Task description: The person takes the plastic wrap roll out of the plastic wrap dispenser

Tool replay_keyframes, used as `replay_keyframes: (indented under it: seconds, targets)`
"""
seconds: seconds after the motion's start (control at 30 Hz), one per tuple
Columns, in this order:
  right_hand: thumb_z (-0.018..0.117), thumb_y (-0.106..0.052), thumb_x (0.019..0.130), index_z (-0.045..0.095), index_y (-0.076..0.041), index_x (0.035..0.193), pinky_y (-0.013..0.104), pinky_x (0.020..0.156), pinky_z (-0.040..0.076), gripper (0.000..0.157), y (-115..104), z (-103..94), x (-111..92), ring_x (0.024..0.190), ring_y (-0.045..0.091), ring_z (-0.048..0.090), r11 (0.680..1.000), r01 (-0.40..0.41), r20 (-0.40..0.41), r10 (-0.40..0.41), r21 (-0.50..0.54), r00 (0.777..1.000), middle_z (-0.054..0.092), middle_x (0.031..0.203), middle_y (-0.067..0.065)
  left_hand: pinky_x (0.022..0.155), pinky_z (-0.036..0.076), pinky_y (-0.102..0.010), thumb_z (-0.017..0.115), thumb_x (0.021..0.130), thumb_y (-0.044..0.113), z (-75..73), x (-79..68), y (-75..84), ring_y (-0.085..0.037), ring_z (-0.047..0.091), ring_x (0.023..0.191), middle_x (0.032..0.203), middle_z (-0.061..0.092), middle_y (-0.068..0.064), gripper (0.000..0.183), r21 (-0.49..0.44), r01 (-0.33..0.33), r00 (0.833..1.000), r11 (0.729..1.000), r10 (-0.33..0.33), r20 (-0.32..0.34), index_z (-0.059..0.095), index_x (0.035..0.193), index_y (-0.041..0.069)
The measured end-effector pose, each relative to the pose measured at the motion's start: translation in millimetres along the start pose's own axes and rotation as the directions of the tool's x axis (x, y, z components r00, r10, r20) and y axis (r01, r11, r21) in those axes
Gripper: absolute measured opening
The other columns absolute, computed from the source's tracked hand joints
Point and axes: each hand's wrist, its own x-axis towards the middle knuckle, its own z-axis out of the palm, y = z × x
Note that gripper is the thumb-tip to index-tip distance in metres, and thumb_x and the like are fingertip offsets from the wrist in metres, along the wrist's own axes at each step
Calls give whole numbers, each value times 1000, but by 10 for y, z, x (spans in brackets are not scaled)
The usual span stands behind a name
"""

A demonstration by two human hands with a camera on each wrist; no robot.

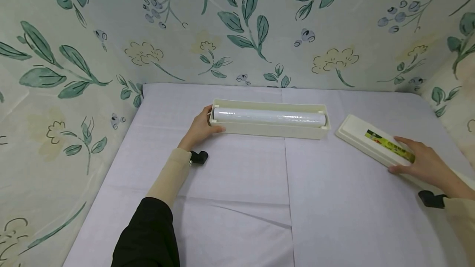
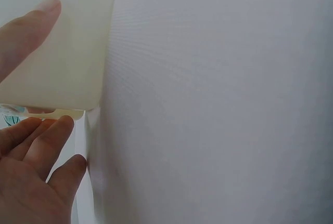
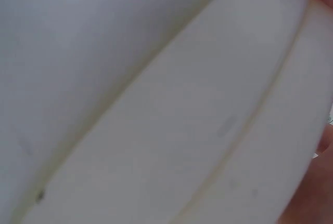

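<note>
A long cream plastic wrap box (image 1: 274,131) lies on the table without its lid, a shiny roll of plastic wrap (image 1: 271,116) inside it. My left hand (image 1: 202,128) grips the box's left end, thumb along the front wall and the other fingers at the end wall. In the left wrist view the thumb (image 2: 39,26) lies flat against the cream wall. To the right, my right hand (image 1: 426,162) holds the long cream lid (image 1: 356,132) across its width, thumb on the near edge and fingers over the far edge. A yellow-green label on the lid is partly covered by this hand.
A white cloth (image 1: 237,217) with fold creases covers the table. Behind it and at both sides hangs a floral curtain (image 1: 178,52) with green leaves. The lid slants toward the right table edge, its near end running under the right hand and wrist.
</note>
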Motion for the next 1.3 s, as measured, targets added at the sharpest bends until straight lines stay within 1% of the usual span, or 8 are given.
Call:
replay_keyframes:
  seconds: [0.27,0.53,0.67,0.73,0.9,1.03,1.17,1.3]
  targets:
    - [88,-35,66,18,11,145,65,75,32,114,26,34,8,104,57,35,1000,6,-11,-6,11,1000,31,124,47,108,32,-41,82,78,18,-3,-5,14,-33,35,135,150,33,-15,95,-9,5,1000,1000,-5,4,22,149,3]
    - [86,-37,68,14,10,146,65,73,33,116,31,24,17,102,56,35,1000,-2,25,2,8,1000,29,125,47,107,33,-41,82,77,18,-5,-12,25,-33,36,134,149,34,-15,95,-6,7,1000,1000,-7,2,22,149,3]
    - [85,-39,69,13,12,145,66,75,32,116,30,22,22,105,57,33,1000,-5,33,4,12,999,28,126,47,106,35,-40,82,77,19,-4,-5,25,-32,37,133,148,35,-15,95,-4,4,1000,1000,-4,3,23,149,3]
    - [84,-39,71,13,12,146,67,78,30,115,29,20,32,108,59,31,1000,2,27,-2,18,1000,28,128,47,106,35,-39,83,77,19,-3,1,23,-32,38,133,148,35,-15,95,-2,3,1000,1000,-3,3,23,149,3]
    - [79,-36,78,12,9,147,74,86,22,106,4,-14,77,116,64,24,997,35,-6,-35,64,999,24,134,47,106,35,-40,83,77,19,-1,10,26,-32,37,133,148,36,-15,95,3,5,1000,1000,-5,4,23,149,3]
    - [78,-32,80,16,9,147,75,89,21,100,-121,-72,137,118,63,24,992,74,-40,-70,99,997,25,134,46,106,35,-40,83,76,20,2,17,34,-32,38,133,148,36,-15,95,7,7,1000,1000,-7,5,23,149,3]
    - [76,-29,82,18,7,148,75,91,20,95,-341,-144,214,120,62,23,987,99,-42,-94,128,995,25,136,44,105,35,-40,83,76,19,-1,15,43,-31,38,133,147,36,-15,96,0,10,1000,1000,-10,7,23,149,3]
    - [74,-27,85,20,5,148,74,91,21,90,-585,-206,287,121,59,23,978,139,-41,-134,154,990,25,139,41,105,35,-40,83,76,19,-4,12,47,-32,38,132,147,36,-15,96,-2,7,1000,1000,-7,7,23,149,3]
